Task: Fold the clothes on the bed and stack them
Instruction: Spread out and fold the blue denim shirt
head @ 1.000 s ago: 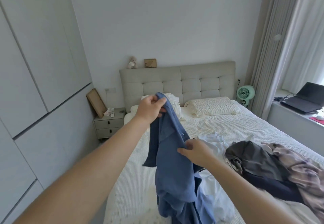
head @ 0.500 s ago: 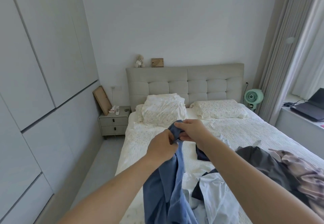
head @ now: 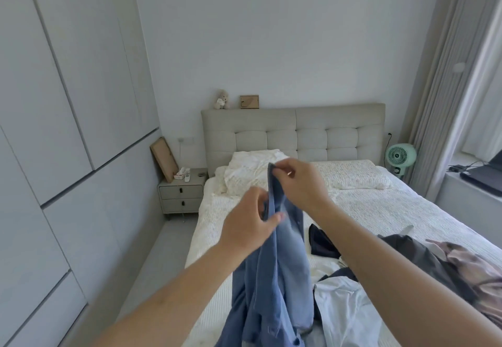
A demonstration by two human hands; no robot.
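A blue shirt [head: 274,273] hangs in the air over the bed [head: 385,211], its lower part trailing to the bottom edge. My right hand [head: 298,181] pinches its top edge, highest up. My left hand [head: 250,224] grips the fabric lower and to the left. On the mattress to the right lie a white garment [head: 345,308], a small dark navy piece [head: 322,242], a dark grey garment [head: 423,257] and a pinkish-mauve one [head: 478,273], all unfolded.
Two pillows [head: 353,178] lie against the padded headboard [head: 293,132]. A nightstand [head: 182,194] stands left of the bed, beside wardrobe doors [head: 54,129]. A green fan [head: 400,156], curtains and a laptop [head: 486,175] on a ledge are at the right.
Both hands met at the shirt's top, then separated: my right hand rose with the top edge while my left slid lower down the fabric. The camera view shifted left and closer.
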